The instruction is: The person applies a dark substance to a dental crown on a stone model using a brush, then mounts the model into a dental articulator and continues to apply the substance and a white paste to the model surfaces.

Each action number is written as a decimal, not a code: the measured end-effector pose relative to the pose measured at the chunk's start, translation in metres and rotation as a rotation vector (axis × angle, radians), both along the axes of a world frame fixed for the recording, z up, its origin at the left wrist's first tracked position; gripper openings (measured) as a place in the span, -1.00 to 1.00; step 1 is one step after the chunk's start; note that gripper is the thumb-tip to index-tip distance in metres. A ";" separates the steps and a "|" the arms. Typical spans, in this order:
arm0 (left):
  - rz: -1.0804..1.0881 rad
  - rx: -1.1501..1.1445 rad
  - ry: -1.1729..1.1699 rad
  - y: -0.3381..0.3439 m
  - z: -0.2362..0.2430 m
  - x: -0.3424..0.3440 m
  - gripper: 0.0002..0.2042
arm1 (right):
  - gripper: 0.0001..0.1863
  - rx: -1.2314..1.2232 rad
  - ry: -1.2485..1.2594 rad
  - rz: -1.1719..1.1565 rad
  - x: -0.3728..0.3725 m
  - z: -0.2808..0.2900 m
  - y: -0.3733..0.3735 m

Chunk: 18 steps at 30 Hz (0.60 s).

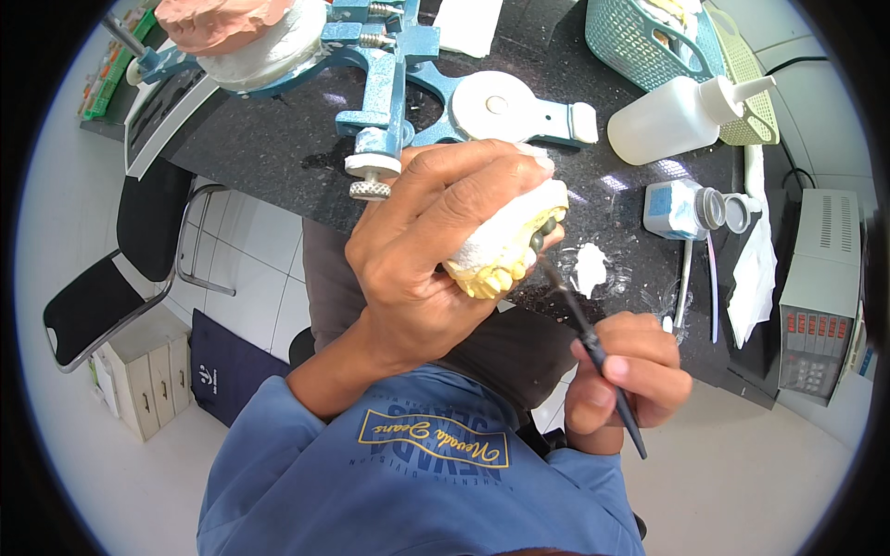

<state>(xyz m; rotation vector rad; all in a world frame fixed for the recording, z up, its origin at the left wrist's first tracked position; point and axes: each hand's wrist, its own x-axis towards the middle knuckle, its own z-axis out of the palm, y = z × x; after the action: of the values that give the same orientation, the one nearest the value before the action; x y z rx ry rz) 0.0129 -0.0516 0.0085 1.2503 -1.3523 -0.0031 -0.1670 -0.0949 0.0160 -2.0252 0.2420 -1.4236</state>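
My left hand (408, 255) is closed around a dental cast (505, 243) with a white plaster base and yellow teeth. Along the cast's right side, dark grey tooth-shaped pieces (541, 235) stand out. Between the thumb and fingers of my right hand (638, 372) is a slim dark-handled brush (586, 326), its tip pointing up and left. That tip is just right of the cast; whether they touch I cannot tell. On the black speckled worktop (278, 139) beyond the tip lies a small heap of white powder (591, 269).
A blue dental articulator (378, 97) with a pink and white cast (246, 46) stands at the far left. At right are a squeeze bottle (660, 122), an uncapped jar (675, 209), baskets (640, 51), crumpled tissue (753, 283) and a grey device (816, 287). Chairs (153, 222) stand left.
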 end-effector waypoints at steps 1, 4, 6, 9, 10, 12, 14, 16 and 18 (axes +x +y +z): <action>0.003 0.014 -0.013 0.001 0.001 0.000 -0.56 | -0.77 -0.001 0.000 0.000 -0.001 0.000 0.001; -0.013 0.018 0.059 0.001 0.001 0.000 -0.56 | -0.73 0.000 0.057 -0.115 -0.002 0.000 0.005; -0.031 0.021 0.085 0.001 -0.001 -0.001 -0.56 | -0.73 -0.032 0.040 -0.098 0.003 -0.002 0.006; -0.061 0.031 0.148 0.002 -0.001 -0.001 -0.57 | -0.79 -0.037 -0.037 -0.037 0.006 -0.002 0.003; -0.073 0.037 0.185 0.002 -0.001 -0.002 -0.58 | -0.79 -0.037 -0.037 -0.037 0.007 -0.001 0.004; -0.073 0.035 0.185 0.002 -0.001 -0.002 -0.58 | -0.78 -0.022 -0.007 -0.028 0.007 -0.001 0.004; -0.074 0.033 0.185 0.002 -0.001 -0.002 -0.58 | -0.78 -0.014 0.000 -0.024 0.007 -0.001 0.005; -0.076 0.028 0.169 0.002 -0.001 -0.001 -0.58 | -0.78 -0.006 0.007 -0.019 0.007 -0.001 0.005; -0.068 0.027 0.154 0.002 0.000 -0.001 -0.58 | -0.78 -0.015 0.015 -0.008 0.007 -0.001 0.004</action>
<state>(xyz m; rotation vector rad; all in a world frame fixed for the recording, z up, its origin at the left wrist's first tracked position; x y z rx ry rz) 0.0118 -0.0498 0.0083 1.2009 -1.2638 -0.1626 -0.1603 -0.0913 0.0153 -2.0498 0.2462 -1.4199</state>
